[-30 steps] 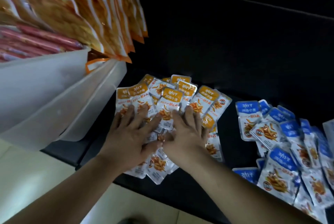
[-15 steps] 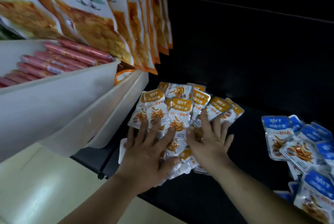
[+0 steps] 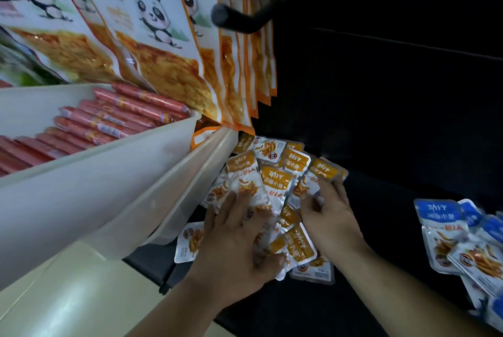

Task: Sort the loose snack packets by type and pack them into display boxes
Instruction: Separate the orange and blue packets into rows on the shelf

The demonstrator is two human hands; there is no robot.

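Observation:
A pile of small orange-topped snack packets (image 3: 275,179) lies on a black shelf (image 3: 381,168) beside a white bin. My left hand (image 3: 234,238) lies flat on the near part of the pile with its fingers spread. My right hand (image 3: 329,217) is at the pile's right edge, where its thumb and curled fingers pinch a few orange packets. A separate heap of blue-topped snack packets (image 3: 441,217) lies at the far right of the shelf, apart from both hands.
White plastic bins (image 3: 81,187) jut out on the left, and the nearer one holds red sausage sticks (image 3: 109,119). Large panda-print snack bags (image 3: 152,37) hang above them. A black hook rod (image 3: 245,18) sticks out overhead. The pale floor (image 3: 68,296) shows below the shelf edge.
Both hands have pushed the orange packets together toward the white bin. My right hand went from flat on the pile to curling round its right edge. The view has tilted up and left.

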